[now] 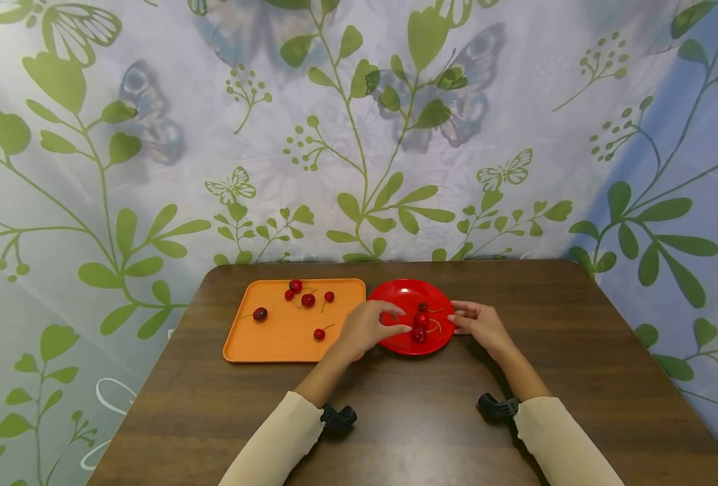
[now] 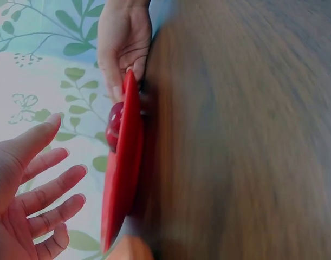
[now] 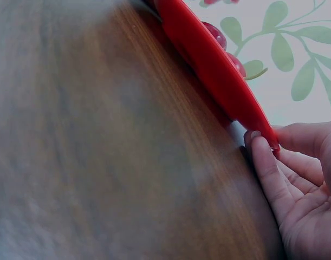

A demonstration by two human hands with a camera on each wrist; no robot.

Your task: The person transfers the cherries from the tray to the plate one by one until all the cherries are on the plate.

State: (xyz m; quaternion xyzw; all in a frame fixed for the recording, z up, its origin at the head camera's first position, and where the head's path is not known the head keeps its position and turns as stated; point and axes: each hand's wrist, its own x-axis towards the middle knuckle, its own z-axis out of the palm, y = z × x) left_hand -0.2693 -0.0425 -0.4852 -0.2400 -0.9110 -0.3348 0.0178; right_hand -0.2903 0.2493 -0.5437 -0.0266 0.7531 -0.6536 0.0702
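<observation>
Head view showed the round red plastic plate [image 1: 395, 297] with three dark red cherries [image 1: 420, 322] lying on the brown wooden table [image 1: 577, 351], just right of the flat orange rectangular tray [image 1: 286, 337] holding six more cherries [image 1: 308, 300]. Only the right wrist view made plain that the right hand [image 3: 300, 184] pinched the plate's rim. The left wrist view showed the left hand [image 2: 30, 189] released, fingers spread above the plate.

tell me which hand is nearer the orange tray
Left. The left hand hovers over the red plate's left edge, right beside the orange tray; the right hand holds the plate's far rim.
</observation>
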